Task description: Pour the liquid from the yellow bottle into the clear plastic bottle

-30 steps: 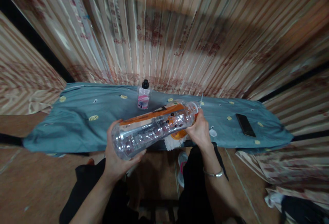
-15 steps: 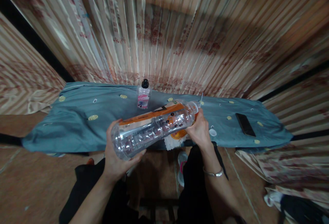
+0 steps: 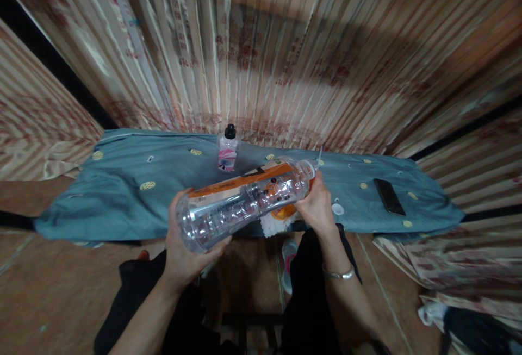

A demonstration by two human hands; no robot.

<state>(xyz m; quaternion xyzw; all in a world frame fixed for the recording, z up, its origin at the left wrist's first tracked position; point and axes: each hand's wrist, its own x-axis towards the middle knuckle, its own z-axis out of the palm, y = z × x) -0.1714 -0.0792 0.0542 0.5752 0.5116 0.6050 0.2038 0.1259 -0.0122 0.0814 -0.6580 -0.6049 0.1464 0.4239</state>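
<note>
Bottle (image 3: 244, 205), large and clear, lies slantwise across the middle of the frame, held at both ends, its base toward the lower left and its neck toward the upper right. The left hand (image 3: 179, 251) is wrapped around the base, thumb along the underside and fingers up the far left edge. The right hand (image 3: 317, 205) closes on the neck end, just below the white ring at the mouth; most of its fingers are hidden behind the plastic. A thin pale stick (image 3: 320, 155) juts up beside those fingers; whether they grip it, I cannot tell. An orange and cream strip runs along the upper side of the plastic.

Just under the neck end, partly covered, sit an orange item (image 3: 284, 212) and a white scalloped cloth (image 3: 272, 226) at the table's near edge. Right of the right hand lies a small white disc (image 3: 337, 210); farther right, a dark phone (image 3: 389, 197). Above centre, a small black-capped bottle (image 3: 228, 151) with a pink label stands upright on the blue-green tablecloth (image 3: 122, 192).

A silver bracelet (image 3: 340, 275) circles the right wrist. Black trousers (image 3: 310, 295) fill the lower centre, and a striped curtain (image 3: 261, 45) spans the top.
</note>
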